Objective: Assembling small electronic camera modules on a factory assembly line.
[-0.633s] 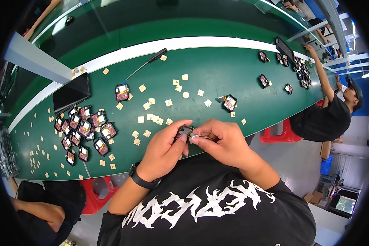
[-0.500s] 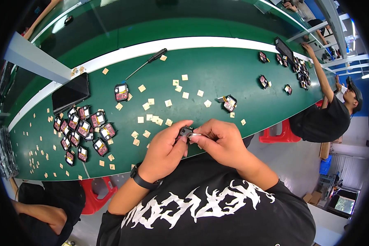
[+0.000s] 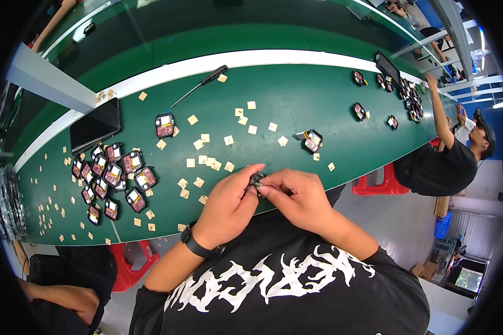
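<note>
The left hand [image 3: 229, 196] holds a small black device [image 3: 255, 179] over the near edge of the green table [image 3: 324, 97], thumb and fingers wrapped around it; the right hand [image 3: 297, 193] meets it with thumb and forefinger narrowed (what sits between those tips, I cannot tell). Beyond lie scattered pale squares [image 3: 199, 144], with a cluster of devices [image 3: 112, 174] to the left; farther off, a screwdriver [image 3: 212, 76] lies near a white rail [image 3: 285, 57].

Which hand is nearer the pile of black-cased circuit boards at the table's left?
Left: the left hand is right of the circuit-board pile, apart from it; the right hand is farther right.
</note>
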`<state>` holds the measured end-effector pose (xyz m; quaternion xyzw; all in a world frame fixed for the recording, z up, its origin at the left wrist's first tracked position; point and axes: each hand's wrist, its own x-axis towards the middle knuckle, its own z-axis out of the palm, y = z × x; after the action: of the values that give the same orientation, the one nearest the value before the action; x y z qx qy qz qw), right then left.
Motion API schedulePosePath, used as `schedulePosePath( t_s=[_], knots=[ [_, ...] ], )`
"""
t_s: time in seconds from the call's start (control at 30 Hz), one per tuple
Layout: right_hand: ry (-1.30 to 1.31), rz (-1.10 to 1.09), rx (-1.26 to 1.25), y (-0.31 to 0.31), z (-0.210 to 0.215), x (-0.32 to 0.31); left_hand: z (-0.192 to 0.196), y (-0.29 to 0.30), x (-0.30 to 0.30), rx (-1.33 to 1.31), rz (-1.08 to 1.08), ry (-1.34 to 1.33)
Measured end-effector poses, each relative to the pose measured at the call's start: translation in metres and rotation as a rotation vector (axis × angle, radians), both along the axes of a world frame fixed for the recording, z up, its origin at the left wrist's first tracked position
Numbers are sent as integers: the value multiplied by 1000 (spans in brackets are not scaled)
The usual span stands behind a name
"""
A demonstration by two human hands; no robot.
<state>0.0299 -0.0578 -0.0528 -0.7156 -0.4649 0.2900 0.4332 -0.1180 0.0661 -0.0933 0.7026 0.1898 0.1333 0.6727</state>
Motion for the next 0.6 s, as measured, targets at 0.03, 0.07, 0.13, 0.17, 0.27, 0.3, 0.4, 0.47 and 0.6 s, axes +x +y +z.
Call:
schedulePosePath(
  t_s=[0.03, 0.07, 0.13, 0.17, 0.27, 0.3, 0.4, 0.47, 0.6],
  knots=[
    [60, -8, -43, 1, 4, 1, 0, 0, 0, 10, -5, -3],
    [120, -15, -87, 1, 5, 1, -1, 0, 0, 9, -4, -2],
    [188, -33, -118, 1, 3, 1, 0, 0, 0, 26, -25, -9],
    [256, -50, -149, 1, 0, 1, -1, 1, 0, 25, -26, -9],
    [317, -81, -86, 3, -10, 4, -2, 2, -1, 37, -44, -10],
    [318, -81, -86, 4, -13, 5, -2, 2, -1, 24, -50, -9],
    [466, -150, -148, 8, -20, 8, -2, 6, -2, -34, -87, -6],
    [548, -239, -197, 12, -23, 12, -1, 6, -2, -79, -121, -4],
    [647, -170, -211, 19, -19, 20, -2, 8, -5, -67, -124, -24]
  ],
)
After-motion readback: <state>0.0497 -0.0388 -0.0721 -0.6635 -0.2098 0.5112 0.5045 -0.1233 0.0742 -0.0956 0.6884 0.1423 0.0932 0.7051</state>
